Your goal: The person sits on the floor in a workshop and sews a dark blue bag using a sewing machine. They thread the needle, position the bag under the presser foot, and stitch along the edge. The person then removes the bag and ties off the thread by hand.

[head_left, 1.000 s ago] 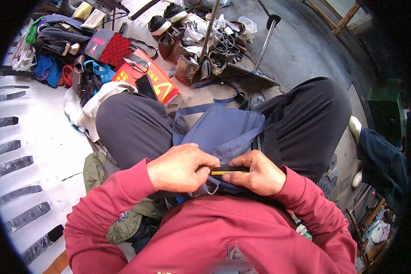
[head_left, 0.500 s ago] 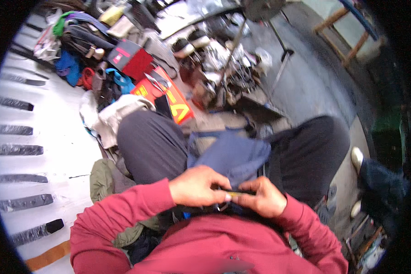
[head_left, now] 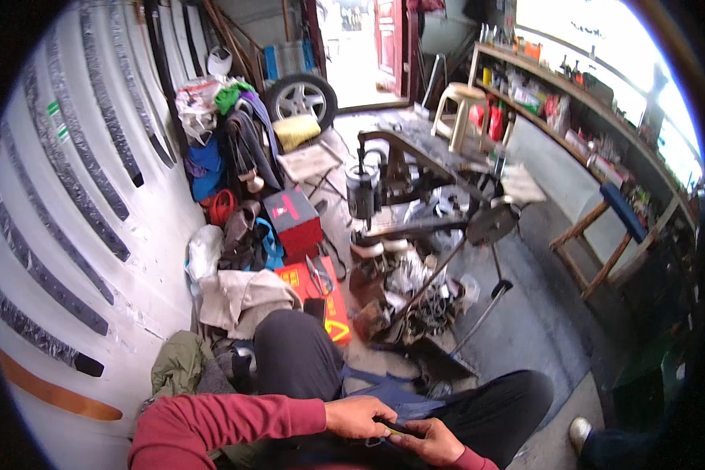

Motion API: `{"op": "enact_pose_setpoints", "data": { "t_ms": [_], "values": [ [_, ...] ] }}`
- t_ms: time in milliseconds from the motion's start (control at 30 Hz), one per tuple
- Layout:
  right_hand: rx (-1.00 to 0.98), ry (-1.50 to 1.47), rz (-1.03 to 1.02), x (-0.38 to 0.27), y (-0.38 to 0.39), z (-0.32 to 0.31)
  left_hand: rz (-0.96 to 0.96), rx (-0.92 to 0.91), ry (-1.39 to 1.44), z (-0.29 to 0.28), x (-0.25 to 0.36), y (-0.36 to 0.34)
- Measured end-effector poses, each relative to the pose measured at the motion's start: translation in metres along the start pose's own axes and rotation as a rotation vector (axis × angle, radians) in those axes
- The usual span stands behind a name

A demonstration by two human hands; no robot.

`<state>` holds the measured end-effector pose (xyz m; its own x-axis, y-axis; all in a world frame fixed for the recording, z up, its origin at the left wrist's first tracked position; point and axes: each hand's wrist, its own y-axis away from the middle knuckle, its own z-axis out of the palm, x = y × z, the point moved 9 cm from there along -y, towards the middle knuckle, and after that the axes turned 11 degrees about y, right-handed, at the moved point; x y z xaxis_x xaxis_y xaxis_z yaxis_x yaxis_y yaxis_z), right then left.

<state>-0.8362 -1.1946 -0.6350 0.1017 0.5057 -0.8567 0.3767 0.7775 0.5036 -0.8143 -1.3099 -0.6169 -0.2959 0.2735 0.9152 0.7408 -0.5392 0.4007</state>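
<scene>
Both hands meet low over my lap. My left hand (head_left: 357, 415), coming in from a red sleeve, has its thumb and fingers pinched on a thin, partly yellow piece (head_left: 397, 429). On the same piece, my right hand (head_left: 436, 443) also closes its thumb and fingers. Most of this piece is hidden by the fingers, so its kind cannot be made out. A blue cloth (head_left: 388, 393) lies between my dark-trousered knees, just beyond the hands.
Ahead stands a black iron machine (head_left: 399, 180) with a round wheel, metal scraps heaped beneath. Left of it are a red box (head_left: 294, 223), an orange-red sheet (head_left: 333, 301) and bags. Stools (head_left: 458, 106), a loaded shelf (head_left: 556, 74) and a person's shoe (head_left: 580, 432) are to the right.
The view has tilted up, bringing the machine, doorway and shelf into sight. My hands sit lower in the picture and still hold the thin piece together.
</scene>
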Motion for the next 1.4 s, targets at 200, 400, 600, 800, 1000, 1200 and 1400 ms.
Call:
{"op": "enact_pose_setpoints", "data": {
  "t_ms": [200,400,600,800,1000,1200,1400],
  "values": [
    [0.201,0.166,-0.188,-0.074,-0.042,-0.054,0.09,0.235,-0.017,-0.08,0.037,0.006],
    [0.362,0.309,-0.347,-0.167,-0.09,-0.085,0.352,0.496,0.002,-0.171,0.081,0.04],
    [0.402,0.304,-0.343,-0.195,-0.173,-0.096,0.271,0.663,-0.112,-0.257,0.064,0.05],
    [0.381,0.221,-0.307,-0.17,-0.28,-0.112,0.211,0.67,-0.034,-0.337,0.001,0.024],
    [0.306,-0.283,-0.209,-0.149,-0.323,-0.117,0.308,0.569,-0.142,-0.39,-0.014,-0.012],
    [0.387,-0.352,-0.231,-0.159,-0.324,-0.135,0.373,0.451,-0.107,-0.411,-0.01,-0.033],
    [0.442,-0.367,-0.274,-0.164,-0.317,-0.145,0.419,0.367,-0.075,-0.418,0.002,-0.05]
  ]
}}
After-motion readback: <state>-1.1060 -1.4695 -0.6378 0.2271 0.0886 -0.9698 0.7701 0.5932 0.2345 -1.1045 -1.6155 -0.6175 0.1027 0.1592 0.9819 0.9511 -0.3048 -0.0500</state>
